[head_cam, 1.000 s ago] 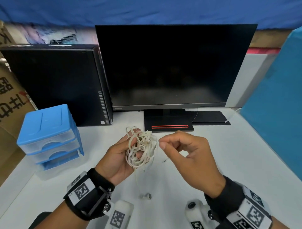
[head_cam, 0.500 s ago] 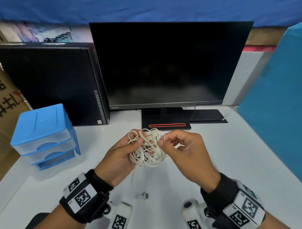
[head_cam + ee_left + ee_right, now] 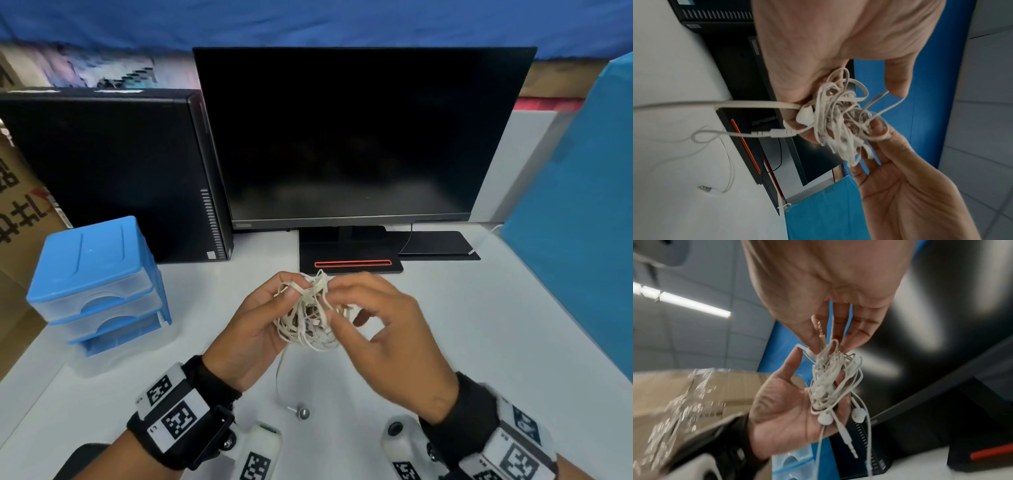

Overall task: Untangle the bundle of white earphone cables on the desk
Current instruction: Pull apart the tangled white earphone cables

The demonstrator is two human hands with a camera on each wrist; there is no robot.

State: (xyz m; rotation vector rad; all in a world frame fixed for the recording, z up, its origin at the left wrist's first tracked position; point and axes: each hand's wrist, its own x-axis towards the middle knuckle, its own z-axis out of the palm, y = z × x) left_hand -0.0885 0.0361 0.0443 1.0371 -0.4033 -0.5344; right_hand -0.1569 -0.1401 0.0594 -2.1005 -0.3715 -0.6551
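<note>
A tangled bundle of white earphone cables (image 3: 310, 315) hangs in the air between both hands, above the white desk (image 3: 479, 342). My left hand (image 3: 260, 325) grips the bundle from the left, thumb on top and fingers curled behind it. My right hand (image 3: 370, 329) pinches strands at the bundle's upper right; in the right wrist view its fingertips (image 3: 840, 344) hold a cable by a metal jack plug (image 3: 821, 332). The bundle (image 3: 838, 123) shows earbuds and loops in the left wrist view. One strand drops to an earbud (image 3: 301, 413) lying on the desk.
A black monitor (image 3: 352, 137) on its stand (image 3: 349, 263) is close behind the hands. A black computer case (image 3: 113, 171) stands at back left, a blue drawer unit (image 3: 96, 284) at left. A blue partition (image 3: 582, 222) borders the right side.
My right hand closed in from the right and now pinches strands in the bundle. The bundle sits more squarely between both hands. The loose earbud stays on the desk.
</note>
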